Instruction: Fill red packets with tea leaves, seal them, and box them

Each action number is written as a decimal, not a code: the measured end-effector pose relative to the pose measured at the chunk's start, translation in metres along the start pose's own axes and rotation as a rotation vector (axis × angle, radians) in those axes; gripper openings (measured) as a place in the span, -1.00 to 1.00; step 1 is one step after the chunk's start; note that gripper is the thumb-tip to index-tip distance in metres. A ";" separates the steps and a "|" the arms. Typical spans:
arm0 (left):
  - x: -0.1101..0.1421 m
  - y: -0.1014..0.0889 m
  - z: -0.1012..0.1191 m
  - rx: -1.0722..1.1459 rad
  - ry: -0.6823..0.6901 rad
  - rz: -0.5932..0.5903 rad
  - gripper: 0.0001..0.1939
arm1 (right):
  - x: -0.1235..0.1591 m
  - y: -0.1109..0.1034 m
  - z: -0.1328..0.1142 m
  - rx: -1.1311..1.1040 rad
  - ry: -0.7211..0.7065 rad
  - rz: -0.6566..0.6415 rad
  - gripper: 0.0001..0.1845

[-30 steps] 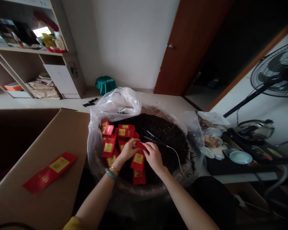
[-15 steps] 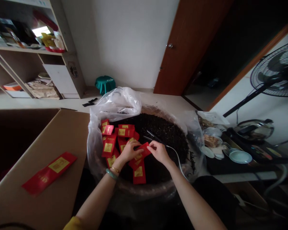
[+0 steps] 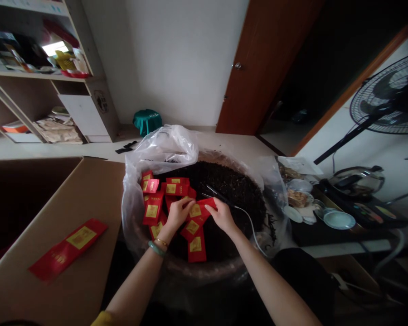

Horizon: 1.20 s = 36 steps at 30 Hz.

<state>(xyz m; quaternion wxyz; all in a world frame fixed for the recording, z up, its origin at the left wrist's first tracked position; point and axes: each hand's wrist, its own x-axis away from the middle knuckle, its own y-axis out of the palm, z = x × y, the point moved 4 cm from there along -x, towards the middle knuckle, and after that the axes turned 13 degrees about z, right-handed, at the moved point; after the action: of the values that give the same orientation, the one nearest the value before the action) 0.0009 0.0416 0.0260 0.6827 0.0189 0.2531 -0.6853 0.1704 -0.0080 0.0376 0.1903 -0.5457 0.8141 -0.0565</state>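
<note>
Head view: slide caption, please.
Left hand and right hand hold a red packet above dark loose material, more packets nearby.

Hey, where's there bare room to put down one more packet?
There's bare board on the cardboard flap between the lone red packet and the plastic liner. Dark leafy material lies uncovered between the black tool, white cord and the liner's right side. It's crowded at the packet pile around the left hand, and on the side table around the kettle.

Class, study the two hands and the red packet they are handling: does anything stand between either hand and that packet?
Nothing visible does: the left hand and right hand each grip the red packet directly. Other red packets lie nearby, not between.
</note>
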 end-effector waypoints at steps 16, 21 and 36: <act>0.012 -0.001 0.032 -0.474 0.588 -0.060 -0.38 | -0.006 0.015 0.002 -0.264 0.297 -0.169 -0.46; 0.011 0.007 0.020 -0.503 0.588 -0.164 -0.38 | 0.000 0.018 0.000 -0.379 0.371 -0.247 -0.53; 0.017 0.011 0.024 -0.542 0.566 -0.190 -0.41 | 0.007 0.028 -0.012 -0.434 0.383 -0.457 -0.40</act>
<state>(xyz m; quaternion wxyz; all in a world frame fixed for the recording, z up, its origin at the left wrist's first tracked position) 0.0179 0.0178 0.0371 0.4997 0.0028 0.6032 -0.6216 0.1396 -0.0043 0.0387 -0.1036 -0.7206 0.6851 -0.0246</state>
